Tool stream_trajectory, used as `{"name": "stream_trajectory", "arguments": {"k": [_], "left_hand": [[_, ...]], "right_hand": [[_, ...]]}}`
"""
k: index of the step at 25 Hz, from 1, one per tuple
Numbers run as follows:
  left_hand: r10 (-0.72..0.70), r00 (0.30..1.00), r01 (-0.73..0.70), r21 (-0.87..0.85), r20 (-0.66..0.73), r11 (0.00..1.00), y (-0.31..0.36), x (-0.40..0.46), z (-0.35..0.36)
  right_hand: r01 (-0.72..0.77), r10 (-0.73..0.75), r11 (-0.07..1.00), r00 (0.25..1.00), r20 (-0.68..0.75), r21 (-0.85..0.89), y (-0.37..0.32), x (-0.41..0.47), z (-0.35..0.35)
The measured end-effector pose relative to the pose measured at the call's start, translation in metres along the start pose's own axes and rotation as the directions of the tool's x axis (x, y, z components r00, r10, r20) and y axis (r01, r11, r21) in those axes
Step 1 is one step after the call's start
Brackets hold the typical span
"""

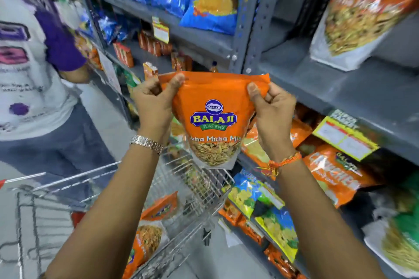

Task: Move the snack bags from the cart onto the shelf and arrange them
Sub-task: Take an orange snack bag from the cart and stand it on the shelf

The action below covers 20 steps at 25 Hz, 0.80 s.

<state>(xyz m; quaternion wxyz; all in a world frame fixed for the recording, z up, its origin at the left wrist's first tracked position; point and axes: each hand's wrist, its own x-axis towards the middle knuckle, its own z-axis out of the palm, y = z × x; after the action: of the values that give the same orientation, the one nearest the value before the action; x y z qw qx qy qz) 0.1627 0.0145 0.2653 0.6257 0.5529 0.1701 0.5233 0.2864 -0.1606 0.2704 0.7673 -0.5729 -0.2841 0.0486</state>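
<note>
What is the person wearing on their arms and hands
Both forearms are bare, with no sleeves showing and no gloves. The left hand has a silver metal link watch band on its wrist. The right hand has an orange braided thread bracelet tied on its wrist, with loose yellow and red ends hanging. No rings can be made out.

Grey metal shelf [353, 88] runs along the right, one orange snack bag [362, 13] standing near its right end, the rest bare. The shelf above [145, 4] is packed with blue bags [210, 0]. The wire cart [199, 190] carries two orange bags [149, 229].
</note>
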Motion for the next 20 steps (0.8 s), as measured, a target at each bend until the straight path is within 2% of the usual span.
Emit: {"name": "stream_trajectory", "arguments": {"k": [2,4,7,11,12,15,16,20], "left_hand": [[0.061,0.997,-0.052,-0.148,0.055,0.988,0.024,0.010,0.029],[0.079,0.972,-0.023,-0.243,0.222,0.970,0.038,0.009,0.056],[0.039,0.907,0.079,-0.260,0.420,0.962,0.038,-0.018,0.094],[-0.054,0.835,0.167,-0.159,0.548,0.973,0.027,-0.054,0.136],[-0.051,0.784,0.154,-0.114,0.618,0.981,0.027,-0.062,0.145],[0.069,0.529,0.003,-0.083,0.846,0.997,0.036,-0.083,0.173],[0.102,0.483,-0.016,-0.107,0.870,0.994,0.042,-0.087,0.184],[0.121,0.409,0.066,-0.162,0.904,0.985,0.043,-0.080,0.243]], "right_hand": [[0.080,-0.075,0.995,0.994,-0.077,0.055,-0.040,0.008,-0.006],[0.161,-0.148,0.984,0.976,-0.162,0.076,-0.080,0.015,-0.012],[0.259,-0.239,0.964,0.942,-0.237,0.057,-0.133,0.018,-0.026],[0.320,-0.273,0.943,0.902,-0.335,0.094,-0.187,0.018,-0.054],[0.337,-0.283,0.937,0.885,-0.370,0.090,-0.199,0.019,-0.064],[0.377,-0.328,0.926,0.816,-0.477,0.009,-0.231,0.024,-0.093],[0.379,-0.342,0.925,0.794,-0.502,-0.030,-0.239,0.026,-0.101],[0.362,-0.392,0.916,0.726,-0.565,-0.171,-0.265,0.038,-0.147]]}}
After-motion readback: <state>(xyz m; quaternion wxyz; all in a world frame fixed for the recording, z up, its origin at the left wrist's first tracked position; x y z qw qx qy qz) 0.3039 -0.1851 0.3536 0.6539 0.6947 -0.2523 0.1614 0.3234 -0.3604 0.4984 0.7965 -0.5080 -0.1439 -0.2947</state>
